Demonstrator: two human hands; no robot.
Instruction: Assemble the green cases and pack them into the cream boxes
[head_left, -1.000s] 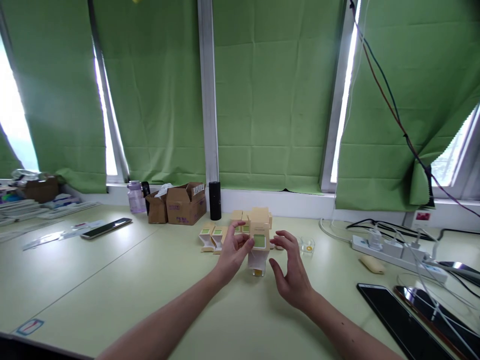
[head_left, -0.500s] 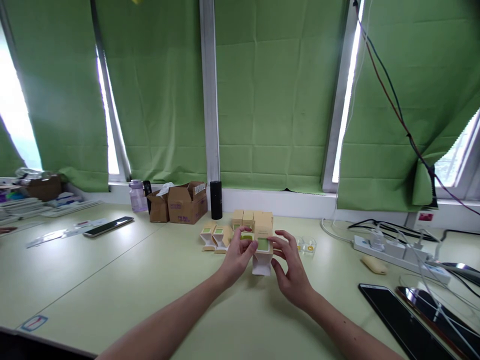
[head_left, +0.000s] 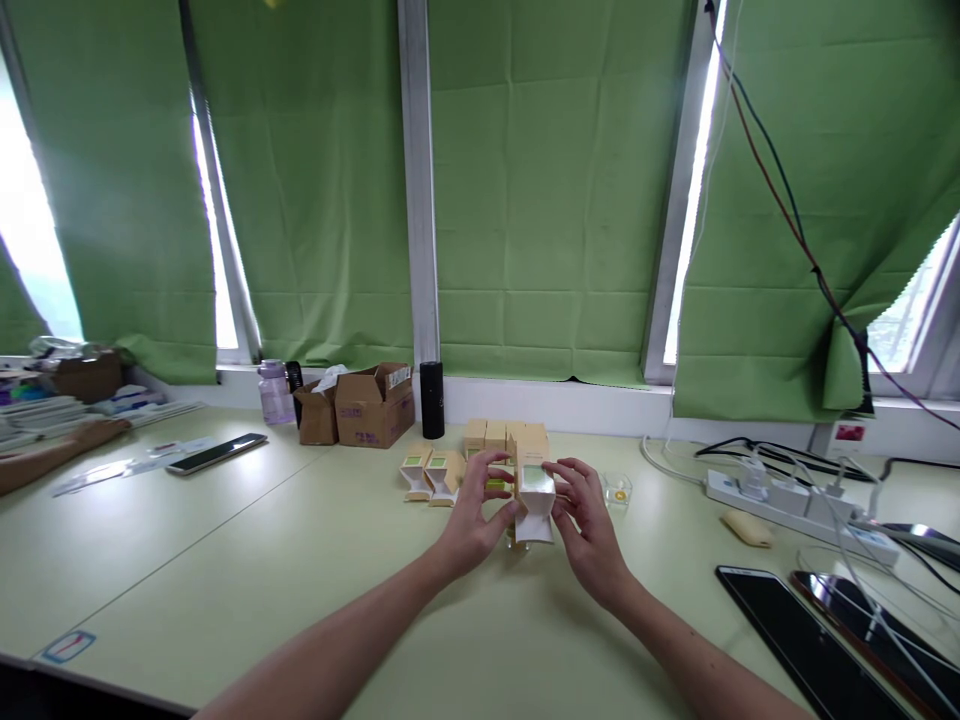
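A small cream cardboard box with a green-tinted window and a white flap hanging open at its front is between my hands. My left hand has its thumb against the box's left side, fingers curved behind. My right hand pinches the right side between fingers and thumb. Under the flap, the edge of a clear object peeks out. Two similar open boxes stand left of my left hand, and several closed boxes are lined up behind. Right of my right hand sits a clear container with something yellow in it.
Brown cartons, a black cylinder and a purple bottle stand at the back. A phone lies left. On the right are a power strip with cables and a dark tablet. Another person's arm rests far left.
The box has shifted slightly right and tilted, and my right hand has closed in on it. A clear edge now shows beneath it. Another person's arm has appeared far left.
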